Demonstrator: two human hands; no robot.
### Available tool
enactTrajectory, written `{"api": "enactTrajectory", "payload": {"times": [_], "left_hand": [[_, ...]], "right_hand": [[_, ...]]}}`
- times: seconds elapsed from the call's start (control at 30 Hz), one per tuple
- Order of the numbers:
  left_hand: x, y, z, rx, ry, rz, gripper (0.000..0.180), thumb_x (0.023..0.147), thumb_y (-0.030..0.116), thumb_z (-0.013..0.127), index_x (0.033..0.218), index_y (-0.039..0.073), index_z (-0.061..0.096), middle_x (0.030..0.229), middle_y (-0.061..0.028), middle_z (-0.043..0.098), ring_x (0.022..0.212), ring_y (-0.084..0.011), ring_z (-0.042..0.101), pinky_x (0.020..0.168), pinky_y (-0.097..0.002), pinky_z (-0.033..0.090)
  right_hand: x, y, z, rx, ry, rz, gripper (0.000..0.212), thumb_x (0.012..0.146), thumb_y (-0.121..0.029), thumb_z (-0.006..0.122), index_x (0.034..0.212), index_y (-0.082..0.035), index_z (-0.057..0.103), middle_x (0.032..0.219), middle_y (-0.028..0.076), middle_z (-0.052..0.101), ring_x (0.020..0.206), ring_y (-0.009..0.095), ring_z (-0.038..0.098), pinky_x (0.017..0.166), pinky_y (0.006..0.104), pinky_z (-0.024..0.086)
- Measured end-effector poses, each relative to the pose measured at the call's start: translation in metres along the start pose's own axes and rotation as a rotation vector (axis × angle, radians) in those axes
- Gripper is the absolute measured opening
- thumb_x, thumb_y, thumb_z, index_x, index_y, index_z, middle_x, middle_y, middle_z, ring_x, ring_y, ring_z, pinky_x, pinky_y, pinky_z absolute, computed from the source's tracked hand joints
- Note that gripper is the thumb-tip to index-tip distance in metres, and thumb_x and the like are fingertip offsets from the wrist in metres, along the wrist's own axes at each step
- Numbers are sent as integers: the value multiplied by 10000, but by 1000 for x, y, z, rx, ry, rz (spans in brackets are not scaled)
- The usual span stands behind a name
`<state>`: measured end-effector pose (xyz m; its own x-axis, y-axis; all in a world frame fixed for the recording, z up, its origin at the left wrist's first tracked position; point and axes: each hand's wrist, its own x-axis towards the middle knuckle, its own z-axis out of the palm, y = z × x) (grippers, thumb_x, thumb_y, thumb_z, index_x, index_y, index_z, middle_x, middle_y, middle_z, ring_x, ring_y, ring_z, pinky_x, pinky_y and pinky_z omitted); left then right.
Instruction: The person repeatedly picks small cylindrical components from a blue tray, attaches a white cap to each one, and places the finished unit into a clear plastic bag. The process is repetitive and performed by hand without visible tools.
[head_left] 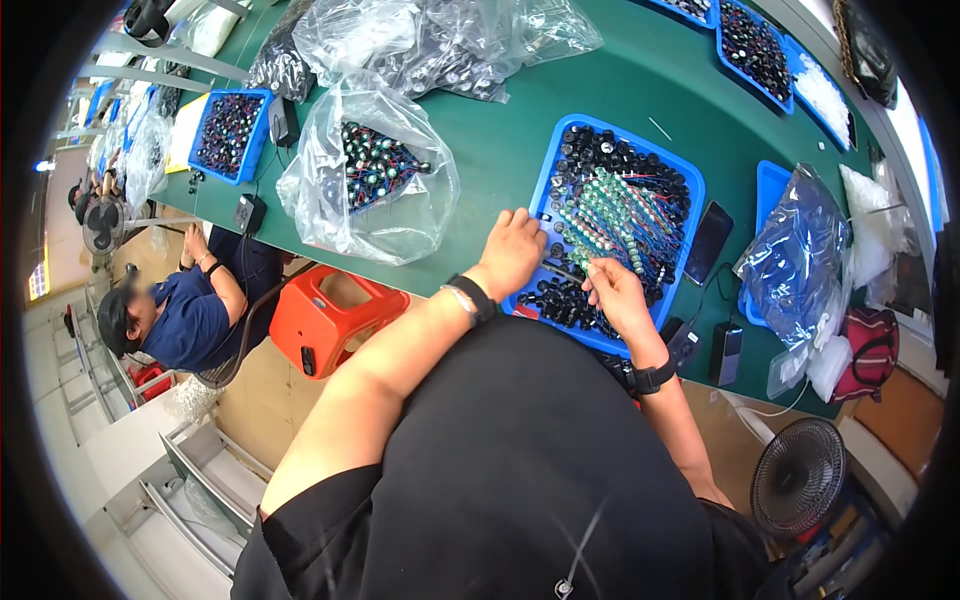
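In front of me, a blue tray [697, 200] holds many small black round parts [610, 150] and a bundle of wired pieces [610, 215] with pale green round ends and thin coloured wires. My left hand [513, 250] is at the tray's left edge, its fingers curled and their tips together. A small dark bit shows by those fingertips, too small to name. Over the near part of the tray, my right hand [618, 292] pinches thumb and forefinger together. A thin dark piece [563, 270] lies by its fingertips; whether it is held cannot be made out.
Left of the tray lies a clear plastic bag [400, 225] of wired parts on the green table [490, 150]. A phone [708, 240] and another blue tray [768, 190] under a plastic bag are at right. A red stool [300, 320] and a seated person [195, 315] are at left.
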<state>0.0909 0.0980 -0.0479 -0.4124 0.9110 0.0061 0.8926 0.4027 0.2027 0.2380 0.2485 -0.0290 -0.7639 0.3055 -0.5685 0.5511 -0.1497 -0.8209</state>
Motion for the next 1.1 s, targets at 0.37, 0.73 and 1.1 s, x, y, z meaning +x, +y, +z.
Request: {"api": "enactTrajectory", "payload": {"times": [0.37,0.73,1.1], "left_hand": [[0,1,3,-1175,-142,-503,307,808,-53,490,1105,-37,564,997,-86,600,935,-207,593,833,-354,484],[-11,16,-53,-1742,-215,-591,408,798,-28,599,1189,-80,496,1051,-115,586,958,-177,600,860,-288,498],[-20,18,-54,-1792,-221,-574,413,805,-78,438,1214,-71,493,1064,-142,582,957,-190,611,881,-299,494]], "right_hand": [[-7,-10,-3,202,-70,-25,247,935,-176,520,1105,-2,564,846,22,605,670,59,529,575,202,420],[-6,-31,4,265,-157,-177,182,908,-150,567,1040,-27,593,835,7,604,695,59,539,598,194,404],[-12,-31,4,190,-87,-200,157,884,-152,605,979,-28,623,812,-9,607,698,62,543,603,197,411]]}}
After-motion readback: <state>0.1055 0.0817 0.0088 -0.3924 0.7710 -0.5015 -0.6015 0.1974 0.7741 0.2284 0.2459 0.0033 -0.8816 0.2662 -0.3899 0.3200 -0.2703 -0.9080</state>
